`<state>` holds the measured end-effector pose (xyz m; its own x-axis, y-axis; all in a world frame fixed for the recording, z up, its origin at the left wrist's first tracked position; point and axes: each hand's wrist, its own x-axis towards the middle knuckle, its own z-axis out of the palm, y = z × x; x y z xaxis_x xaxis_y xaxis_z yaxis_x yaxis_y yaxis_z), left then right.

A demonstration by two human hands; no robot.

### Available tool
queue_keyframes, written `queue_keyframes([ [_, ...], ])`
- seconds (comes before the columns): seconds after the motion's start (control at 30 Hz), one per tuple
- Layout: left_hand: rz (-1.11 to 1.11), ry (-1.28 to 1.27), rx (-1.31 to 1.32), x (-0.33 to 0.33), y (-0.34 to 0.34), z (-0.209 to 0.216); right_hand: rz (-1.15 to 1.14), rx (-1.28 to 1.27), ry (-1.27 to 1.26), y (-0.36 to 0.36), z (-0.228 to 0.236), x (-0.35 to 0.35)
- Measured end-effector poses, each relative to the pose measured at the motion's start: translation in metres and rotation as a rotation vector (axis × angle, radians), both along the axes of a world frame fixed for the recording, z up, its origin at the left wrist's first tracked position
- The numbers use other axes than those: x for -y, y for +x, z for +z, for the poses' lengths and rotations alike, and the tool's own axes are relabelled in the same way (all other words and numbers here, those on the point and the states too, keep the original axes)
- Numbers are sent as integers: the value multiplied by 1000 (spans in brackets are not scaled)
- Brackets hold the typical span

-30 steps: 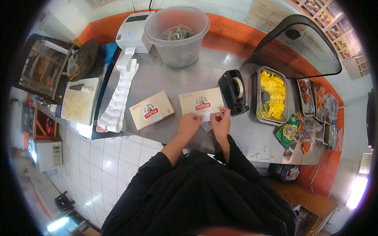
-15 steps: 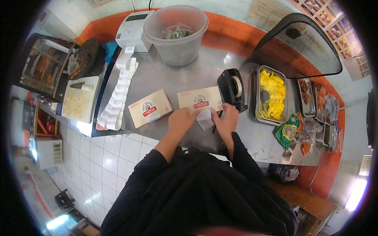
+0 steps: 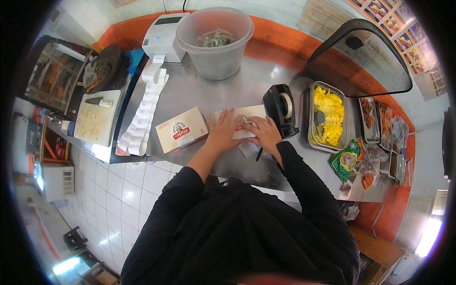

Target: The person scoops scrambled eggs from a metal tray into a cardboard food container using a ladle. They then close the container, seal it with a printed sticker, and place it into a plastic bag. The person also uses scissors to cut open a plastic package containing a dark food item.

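Observation:
A cream cardboard food box [image 3: 254,111] with a red and black emblem lies on the steel counter in front of me. My left hand [image 3: 223,128] rests on its left side with the fingers spread over the lid. Across the box's right front part lies my right hand [image 3: 264,132], its fingers stretched over the lid. A white paper slip [image 3: 248,150] sticks out under the hands at the box's near edge. Beside the slip is a thin black stick-like thing [image 3: 259,154]. A second, similar box [image 3: 182,129] sits to the left, touched by neither hand.
A black tape dispenser [image 3: 280,110] stands right of the boxes, then a steel tray of yellow food [image 3: 329,115] and a green packet [image 3: 346,160]. A receipt printer [image 3: 164,39] trails a long paper strip [image 3: 145,111] beside a tall plastic tub [image 3: 214,56]. Far left lies a cutting board [image 3: 97,118].
Both hands have moved from the near edge of the box up onto its lid. Their fingers have gone from pinching near the paper slip to spreading flat.

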<state>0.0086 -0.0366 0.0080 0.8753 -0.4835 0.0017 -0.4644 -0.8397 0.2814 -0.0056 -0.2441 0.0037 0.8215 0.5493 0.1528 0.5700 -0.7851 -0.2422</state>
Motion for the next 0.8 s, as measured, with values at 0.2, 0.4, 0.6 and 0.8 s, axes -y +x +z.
queue_keyframes([
  [0.2, -18, 30, -44, -10, 0, -7, -144, 122, 67, -21, 10, -9],
  [0.4, 223, 107, -126, -106, 1, 39, -739, -358, 300, -71, -6, -31],
  [0.6, 220, 246, -199, -169, 0, 42, -906, -448, 488, -58, -37, -52],
  [0.8, 170, -63, -124, -176, 7, 39, -672, -646, 750, -68, -58, -16],
])
